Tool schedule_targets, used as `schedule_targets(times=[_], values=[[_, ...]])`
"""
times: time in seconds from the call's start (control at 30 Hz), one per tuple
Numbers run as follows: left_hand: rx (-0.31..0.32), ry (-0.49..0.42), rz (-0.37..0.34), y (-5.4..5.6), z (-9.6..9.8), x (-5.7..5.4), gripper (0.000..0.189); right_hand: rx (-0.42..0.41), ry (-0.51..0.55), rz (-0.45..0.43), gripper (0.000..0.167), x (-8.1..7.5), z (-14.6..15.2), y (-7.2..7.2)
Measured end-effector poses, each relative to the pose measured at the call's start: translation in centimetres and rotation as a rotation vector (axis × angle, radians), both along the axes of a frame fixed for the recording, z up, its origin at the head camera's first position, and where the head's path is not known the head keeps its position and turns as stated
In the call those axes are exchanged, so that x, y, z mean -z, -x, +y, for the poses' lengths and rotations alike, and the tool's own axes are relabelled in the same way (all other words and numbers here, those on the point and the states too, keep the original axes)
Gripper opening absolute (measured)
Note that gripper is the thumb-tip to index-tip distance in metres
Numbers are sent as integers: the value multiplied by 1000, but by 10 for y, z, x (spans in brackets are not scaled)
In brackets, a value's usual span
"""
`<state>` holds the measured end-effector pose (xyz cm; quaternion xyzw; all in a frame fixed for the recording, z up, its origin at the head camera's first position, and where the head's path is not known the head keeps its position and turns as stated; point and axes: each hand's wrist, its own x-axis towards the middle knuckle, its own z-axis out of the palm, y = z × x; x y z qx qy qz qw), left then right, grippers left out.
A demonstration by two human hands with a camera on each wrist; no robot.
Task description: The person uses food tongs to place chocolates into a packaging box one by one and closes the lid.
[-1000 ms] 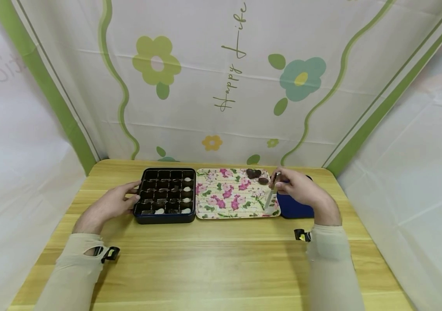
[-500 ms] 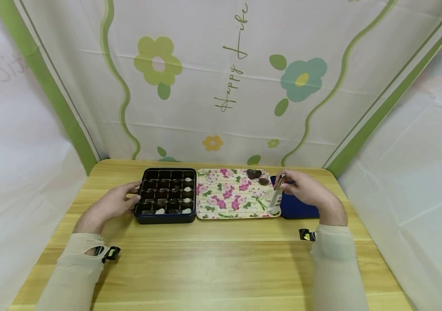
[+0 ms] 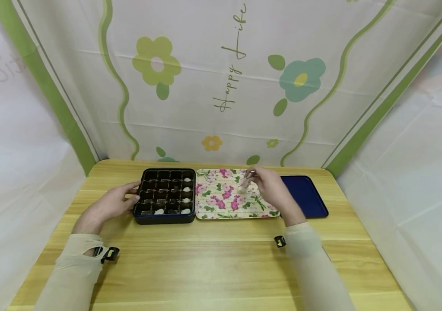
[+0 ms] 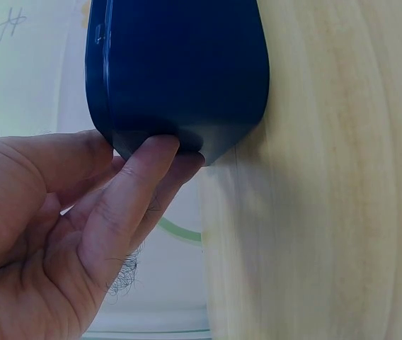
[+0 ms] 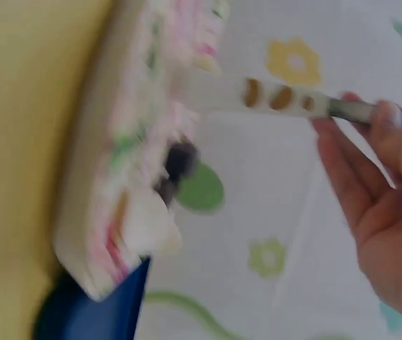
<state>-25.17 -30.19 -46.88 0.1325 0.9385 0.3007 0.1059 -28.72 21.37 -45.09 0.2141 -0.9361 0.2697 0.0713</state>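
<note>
Right hand: here's the right hand over the three o'clock half of the floral tray, grip clamped, pinching the metal part of the pale utensil.
Pale utensil: flat, marked with brown ovals, perhaps tongs, slanting towards the tray's middle; its tip is blurred, so no telling whether it carries anything.
Handling: light, stiff and smooth, I'd judge; that metal part is a sound hold, well away from the tip.
Left hand: and the left hand, fingertips against the box's nine o'clock wall, digits extended, not wrapped round.
Compartment box: the navy box sits at the tray's nine o'clock on the worktop, white pieces down its three o'clock column. Rigid by the look, though it could slide.
Tray pieces: dark chocolate-like pieces and a pale lump; probably light, easily scuffed, best taken by the sides.
Navy lid: the lid lies flat at three o'clock.
</note>
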Motion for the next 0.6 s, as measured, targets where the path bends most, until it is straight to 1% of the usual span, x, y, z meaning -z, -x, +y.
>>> schedule_targets(times=[0.07, 0.2, 0.4, 0.6], values=[[-1, -5, -6, 0, 0, 1, 66, -4, -18, 26, 22, 5, -11, 1], [-2, -25, -24, 0, 1, 2, 67, 0, -24, 5, 22, 8, -21, -1], [1, -34, -23, 0, 1, 0, 66, 17, -18, -33, 25, -2, -20, -7], [-1, -19, -13, -1, -1, 0, 66, -6, -17, -24, 24, -8, -19, -14]])
